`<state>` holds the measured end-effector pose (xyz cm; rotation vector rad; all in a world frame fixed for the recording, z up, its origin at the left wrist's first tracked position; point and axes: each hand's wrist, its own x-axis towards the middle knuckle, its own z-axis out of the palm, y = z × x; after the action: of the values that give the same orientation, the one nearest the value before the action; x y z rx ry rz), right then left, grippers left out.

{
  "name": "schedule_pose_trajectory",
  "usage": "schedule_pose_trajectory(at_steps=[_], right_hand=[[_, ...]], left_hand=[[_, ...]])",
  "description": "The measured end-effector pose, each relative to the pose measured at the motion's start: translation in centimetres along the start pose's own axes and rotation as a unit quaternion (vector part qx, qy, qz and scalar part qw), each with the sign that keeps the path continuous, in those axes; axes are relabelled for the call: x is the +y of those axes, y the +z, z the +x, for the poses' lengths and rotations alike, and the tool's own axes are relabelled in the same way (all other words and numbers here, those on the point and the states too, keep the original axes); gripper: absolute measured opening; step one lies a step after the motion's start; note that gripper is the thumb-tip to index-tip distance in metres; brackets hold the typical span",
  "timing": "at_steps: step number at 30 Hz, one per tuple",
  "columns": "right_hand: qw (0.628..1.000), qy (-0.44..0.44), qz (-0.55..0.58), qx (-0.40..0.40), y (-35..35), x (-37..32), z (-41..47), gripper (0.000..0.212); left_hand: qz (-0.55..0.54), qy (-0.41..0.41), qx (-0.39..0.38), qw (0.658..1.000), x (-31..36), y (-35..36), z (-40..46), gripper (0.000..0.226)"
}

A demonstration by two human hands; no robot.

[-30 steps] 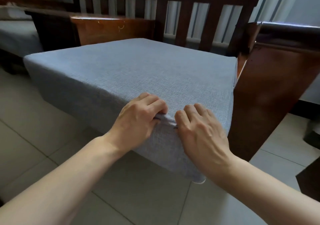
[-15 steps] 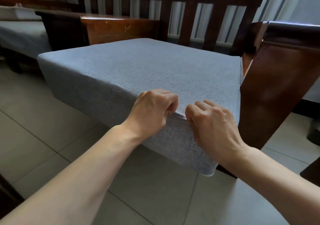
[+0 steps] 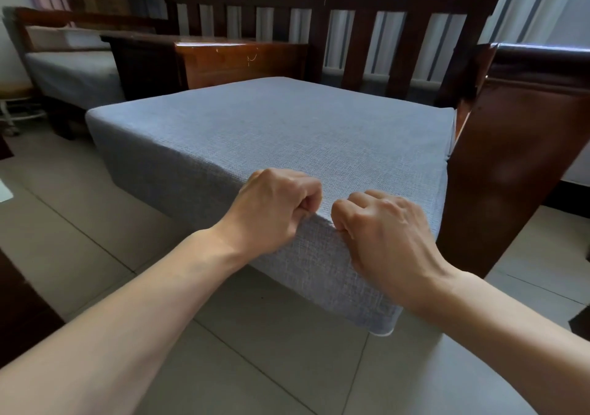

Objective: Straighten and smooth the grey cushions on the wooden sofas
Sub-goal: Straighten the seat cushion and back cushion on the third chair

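Observation:
A thick grey seat cushion (image 3: 271, 127) lies on a dark wooden sofa (image 3: 510, 165) with a slatted back. Its front juts out past the frame toward me. My left hand (image 3: 271, 210) and my right hand (image 3: 386, 232) are side by side at the cushion's front top edge, near the right corner. Both are closed into fists that pinch the cover fabric along that edge. A small ridge of cloth rises between them.
A wooden side table (image 3: 223, 60) stands behind the cushion on the left. Beyond it is a second wooden sofa with a grey cushion (image 3: 70, 76). The sofa's armrest (image 3: 542, 63) rises at the right. Pale tiled floor (image 3: 95, 216) lies below.
Both hands went from fingers lying flat over the edge to closed fists that pinch the fabric. The view has tilted up and shifted left, showing more of the back and the far sofa.

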<state>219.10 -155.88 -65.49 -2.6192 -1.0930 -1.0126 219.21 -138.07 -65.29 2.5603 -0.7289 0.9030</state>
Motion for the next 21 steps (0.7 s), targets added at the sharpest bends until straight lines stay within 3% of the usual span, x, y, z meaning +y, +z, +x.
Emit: schedule_pose_trajectory(at_steps=[6,15,19,21], right_hand=[[0.999,-0.03,0.004,0.023,-1.1,-1.8,-0.7,0.039],[0.998,-0.05,0.03,0.016,-1.5,-3.2,-1.5,0.036],[0.99,-0.071,0.119,0.021,-1.8,-1.4,-1.9,0.009],[0.981,-0.043,0.187,0.013,-2.1,0.8,-2.4,0.025]], left_hand=[[0.008,0.011,-0.026,1.0,0.8,-2.2,-1.6,0.012],[0.038,0.013,-0.046,0.998,1.6,-3.6,-3.3,0.017],[0.085,0.013,-0.084,0.993,1.8,-3.8,-2.7,0.024],[0.098,0.02,-0.113,0.989,2.4,-4.1,-2.0,0.022]])
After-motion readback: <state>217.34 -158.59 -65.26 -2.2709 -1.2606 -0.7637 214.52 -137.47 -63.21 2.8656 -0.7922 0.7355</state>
